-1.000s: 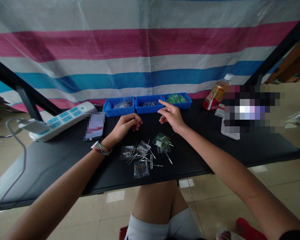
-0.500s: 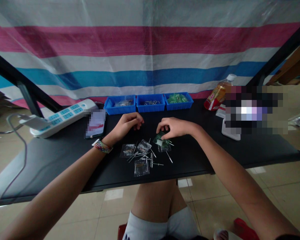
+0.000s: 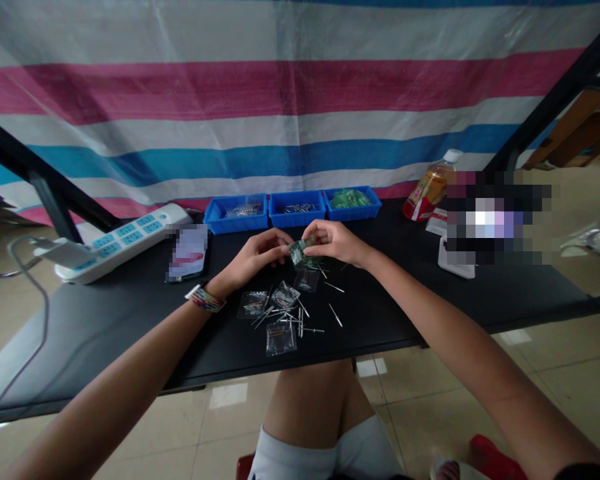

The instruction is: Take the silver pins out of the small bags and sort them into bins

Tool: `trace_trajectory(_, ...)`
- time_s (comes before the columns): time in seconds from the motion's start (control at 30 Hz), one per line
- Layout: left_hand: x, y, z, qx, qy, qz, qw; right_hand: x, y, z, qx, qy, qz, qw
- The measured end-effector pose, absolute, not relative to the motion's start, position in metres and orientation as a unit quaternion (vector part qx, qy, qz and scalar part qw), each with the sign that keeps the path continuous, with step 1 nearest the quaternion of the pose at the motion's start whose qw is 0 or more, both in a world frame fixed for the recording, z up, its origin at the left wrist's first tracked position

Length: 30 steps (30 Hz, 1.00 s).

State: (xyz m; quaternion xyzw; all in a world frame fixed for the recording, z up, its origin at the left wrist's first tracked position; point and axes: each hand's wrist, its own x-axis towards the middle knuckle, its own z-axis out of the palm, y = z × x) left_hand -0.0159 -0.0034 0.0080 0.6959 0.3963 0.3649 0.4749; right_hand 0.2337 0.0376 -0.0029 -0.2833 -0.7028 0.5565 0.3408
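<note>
Both my hands meet over the middle of the black table. My right hand [image 3: 334, 241] pinches a small green plastic bag [image 3: 297, 253] between thumb and fingers. The thumb and fingertips of my left hand [image 3: 261, 255] close at the bag's left edge; the exact grip is partly hidden. Below the bag lie several silver blind rivets [image 3: 335, 315], many in a loose pile. Small clear plastic bags [image 3: 281, 339] with brownish, slim pieces inside lie around and on the pile. One clear bag [image 3: 307, 280] rests just under the green one.
Three blue bins stand at the back: a left bin [image 3: 211, 220] with clear bags, a middle bin [image 3: 297, 219] with rivets, a right bin [image 3: 354, 213] with green bags. A power strip [image 3: 130, 233] and phone [image 3: 189, 250] lie left, a drink bottle [image 3: 427, 190] right.
My right hand has lifted the green bag from the pile and moved it left and away from me. My left hand has come right to meet it. Some rivets now lie beneath.
</note>
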Motion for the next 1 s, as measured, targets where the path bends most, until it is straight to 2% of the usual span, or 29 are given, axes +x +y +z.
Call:
trace_trajectory(0.1,-0.013,-0.004,0.008,0.692,0.399,0.369,0.475,0.224,0.032,-0.005,-0.299,-0.638,0.593,0.391)
trace_trajectory(0.23,-0.013,-0.004,0.006,0.683,0.405,0.395,0.461,0.216,0.027,-0.006,-0.3,-0.605,0.622,0.396)
trace_trajectory(0.53,-0.008,-0.009,0.008,0.67,0.42,0.413,0.452,0.21,0.021,-0.007,-0.303,-0.638,0.566,0.424)
trace_trajectory(0.63,-0.005,-0.011,0.01,0.648,0.42,0.451,0.447,0.207,0.017,-0.007,-0.308,-0.659,0.506,0.464)
trace_trajectory(0.77,-0.005,-0.011,0.01,0.641,0.434,0.451,0.445,0.211,0.012,-0.003,-0.295,-0.739,0.36,0.488)
trace_trajectory(0.9,-0.003,-0.011,0.005,0.613,0.411,0.415,0.533,0.217,0.009,-0.004,-0.26,-0.805,0.258,0.467)
trace_trajectory(1.0,0.0,-0.011,0.001,0.566,0.385,0.434,0.586,0.218,0.012,-0.006,-0.246,-0.815,0.231,0.471)
